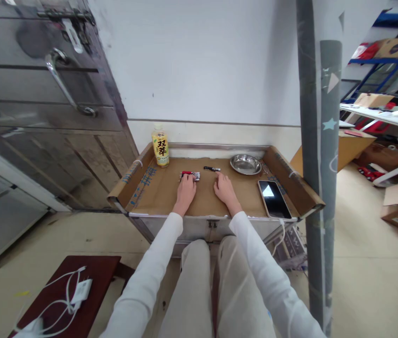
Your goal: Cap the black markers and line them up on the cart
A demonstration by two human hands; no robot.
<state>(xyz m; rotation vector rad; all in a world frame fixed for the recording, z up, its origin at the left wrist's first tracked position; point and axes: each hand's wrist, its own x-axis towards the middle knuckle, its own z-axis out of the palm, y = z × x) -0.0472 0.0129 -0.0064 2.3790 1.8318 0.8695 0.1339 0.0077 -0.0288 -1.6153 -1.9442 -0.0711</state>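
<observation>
On the cardboard-covered top of a small cabinet lies a tight row of several small batteries (196, 176), red, black and silver. My left hand (186, 188) rests over the row from the near side, its fingers closed on it and hiding part of it. Farther right lies a separate black and silver piece that looks like one or two more batteries (210, 168). My right hand (225, 188) is just below its right end, index finger stretched forward and the other fingers loosely bent. I see nothing held in it; whether the fingertip touches the piece I cannot tell.
A yellow drink bottle (160, 146) stands at the back left. A round metal dish (246, 165) sits at the back right, with a phone (274, 199) and its cable nearer me. Cardboard side walls (288, 176) flank the top. A wrapped grey pipe (317, 141) rises at right.
</observation>
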